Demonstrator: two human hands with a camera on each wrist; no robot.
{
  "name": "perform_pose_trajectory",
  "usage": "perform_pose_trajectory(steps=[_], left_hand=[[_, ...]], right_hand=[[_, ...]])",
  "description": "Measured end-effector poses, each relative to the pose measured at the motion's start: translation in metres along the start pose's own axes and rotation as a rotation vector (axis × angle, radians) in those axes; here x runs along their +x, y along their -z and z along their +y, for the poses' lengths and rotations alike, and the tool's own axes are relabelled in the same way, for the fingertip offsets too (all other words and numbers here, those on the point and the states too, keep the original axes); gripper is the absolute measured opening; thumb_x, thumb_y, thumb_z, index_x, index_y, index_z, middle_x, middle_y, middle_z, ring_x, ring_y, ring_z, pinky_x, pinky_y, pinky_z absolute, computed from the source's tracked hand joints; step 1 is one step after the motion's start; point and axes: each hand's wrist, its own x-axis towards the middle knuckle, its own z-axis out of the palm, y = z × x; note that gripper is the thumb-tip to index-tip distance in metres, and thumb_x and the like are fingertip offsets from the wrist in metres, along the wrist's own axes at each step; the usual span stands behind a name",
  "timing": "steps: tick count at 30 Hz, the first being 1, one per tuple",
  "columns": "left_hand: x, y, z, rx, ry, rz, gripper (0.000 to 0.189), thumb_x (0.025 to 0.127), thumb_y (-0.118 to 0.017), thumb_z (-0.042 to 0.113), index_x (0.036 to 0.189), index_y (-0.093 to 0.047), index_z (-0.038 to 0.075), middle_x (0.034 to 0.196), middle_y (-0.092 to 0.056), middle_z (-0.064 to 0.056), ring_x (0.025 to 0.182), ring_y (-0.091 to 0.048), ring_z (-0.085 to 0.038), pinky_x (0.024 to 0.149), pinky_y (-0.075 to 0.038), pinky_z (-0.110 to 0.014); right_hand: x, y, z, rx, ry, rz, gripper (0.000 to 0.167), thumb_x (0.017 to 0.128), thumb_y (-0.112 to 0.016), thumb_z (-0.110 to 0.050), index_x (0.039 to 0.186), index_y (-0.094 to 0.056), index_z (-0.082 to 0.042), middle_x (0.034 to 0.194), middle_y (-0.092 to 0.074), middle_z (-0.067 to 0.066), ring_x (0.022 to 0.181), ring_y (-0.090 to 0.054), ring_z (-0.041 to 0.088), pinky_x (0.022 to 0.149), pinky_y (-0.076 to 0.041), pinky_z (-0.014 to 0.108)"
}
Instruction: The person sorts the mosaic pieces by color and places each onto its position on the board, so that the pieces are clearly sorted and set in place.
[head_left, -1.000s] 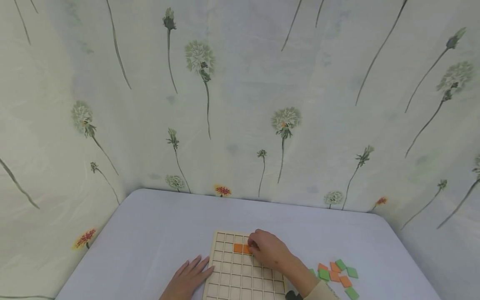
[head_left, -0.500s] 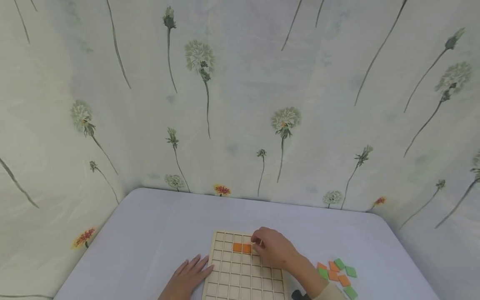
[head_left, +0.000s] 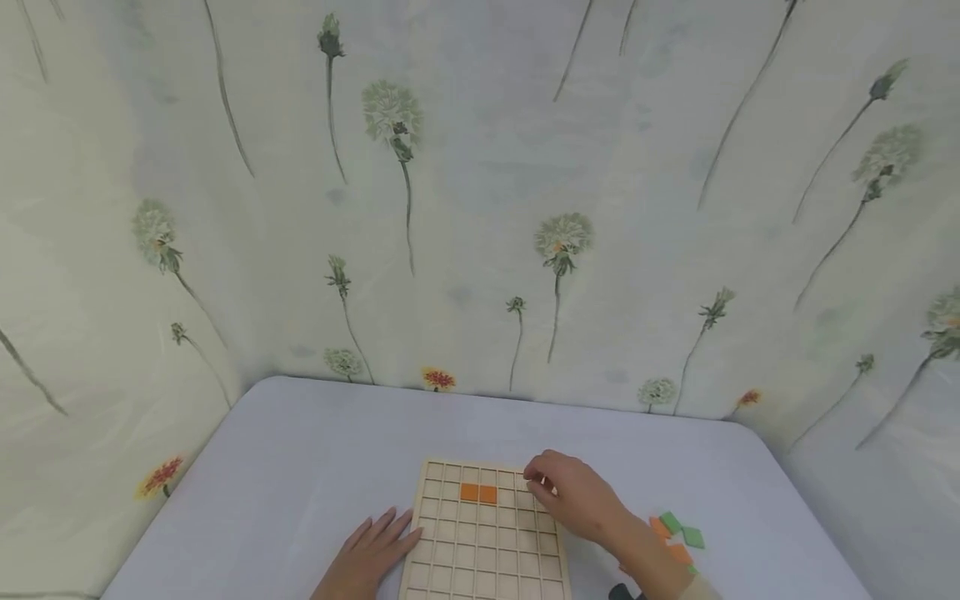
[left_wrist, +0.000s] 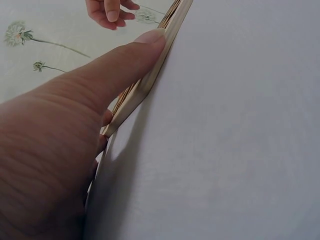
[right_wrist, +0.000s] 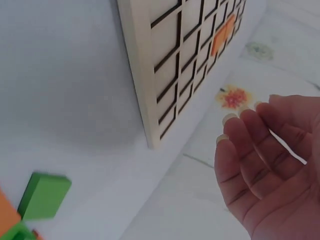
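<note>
A pale wooden board (head_left: 466,553) with a grid of square cells lies on the table. Two orange square tiles (head_left: 478,494) sit side by side in cells near its far end. My left hand (head_left: 369,552) rests at the board's left edge with fingers extended; the left wrist view shows its thumb (left_wrist: 127,62) on the rim. Over the far right corner of the board hovers my right hand (head_left: 581,500), fingers loosely bent. Nothing is between those fingers (right_wrist: 235,165) in the right wrist view.
Loose green tiles (head_left: 693,537) and orange tiles (head_left: 678,553) lie on the white tabletop (head_left: 337,450) right of the board, partly hidden by my right forearm. A dark object (head_left: 621,592) shows at the bottom edge. Flower-printed cloth (head_left: 465,208) hangs behind the table.
My right hand has drawn away from the orange tiles toward the board's right edge, leaving both in view in their cells. My left hand keeps its place at the board.
</note>
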Motion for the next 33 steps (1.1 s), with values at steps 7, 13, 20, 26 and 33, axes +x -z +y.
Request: perform_pose_trajectory(steps=[7, 13, 20, 26, 33], left_hand=[[0.001, -0.005, -0.003, 0.054, -0.007, 0.015, 0.104, 0.079, -0.065, 0.084, 0.153, -0.054, 0.011, 0.161, -0.046, -0.013, 0.148, -0.041, -0.038, 0.116, -0.036, -0.061], [0.001, -0.005, -0.003, 0.049, 0.003, 0.001, 0.106, 0.078, -0.064, 0.086, 0.153, -0.054, 0.011, 0.162, -0.045, -0.013, 0.149, -0.039, -0.039, 0.118, -0.034, -0.061], [0.0, -0.008, -0.004, 0.07, -0.017, 0.024, 0.106, 0.079, -0.061, 0.087, 0.153, -0.054, 0.012, 0.161, -0.046, -0.012, 0.148, -0.041, -0.037, 0.116, -0.035, -0.059], [-0.002, -0.008, -0.003, 0.082, -0.037, 0.063, 0.104, 0.078, -0.061, 0.087, 0.151, -0.056, 0.013, 0.16, -0.048, -0.011, 0.146, -0.043, -0.037, 0.114, -0.035, -0.057], [-0.002, -0.01, -0.004, 0.081, -0.043, 0.075, 0.103, 0.079, -0.061, 0.087, 0.15, -0.057, 0.013, 0.159, -0.049, -0.011, 0.146, -0.044, -0.037, 0.114, -0.038, -0.06]], right_hand=[[-0.023, 0.019, 0.007, -0.035, -0.023, 0.041, 0.01, 0.1, -0.07, -0.01, 0.108, -0.073, -0.015, 0.1, -0.065, -0.015, 0.087, -0.063, 0.002, 0.073, -0.058, 0.029], [-0.044, 0.029, 0.017, -0.054, -0.042, 0.069, 0.014, 0.098, -0.072, -0.01, 0.111, -0.072, -0.016, 0.107, -0.069, -0.01, 0.091, -0.065, 0.003, 0.075, -0.059, 0.029], [-0.069, 0.039, 0.027, -0.012, -0.228, -0.01, 0.025, 0.095, -0.077, -0.018, 0.12, -0.07, -0.016, 0.118, -0.07, -0.002, 0.103, -0.069, 0.021, 0.082, -0.059, 0.038], [-0.085, 0.044, 0.03, 0.063, -0.411, -0.062, 0.03, 0.094, -0.078, -0.015, 0.122, -0.071, -0.011, 0.121, -0.071, 0.002, 0.107, -0.067, 0.025, 0.092, -0.057, 0.049], [-0.095, 0.037, 0.037, 0.095, -0.543, -0.138, 0.022, 0.094, -0.074, -0.008, 0.116, -0.073, -0.01, 0.108, -0.074, -0.001, 0.098, -0.069, 0.02, 0.093, -0.059, 0.051]])
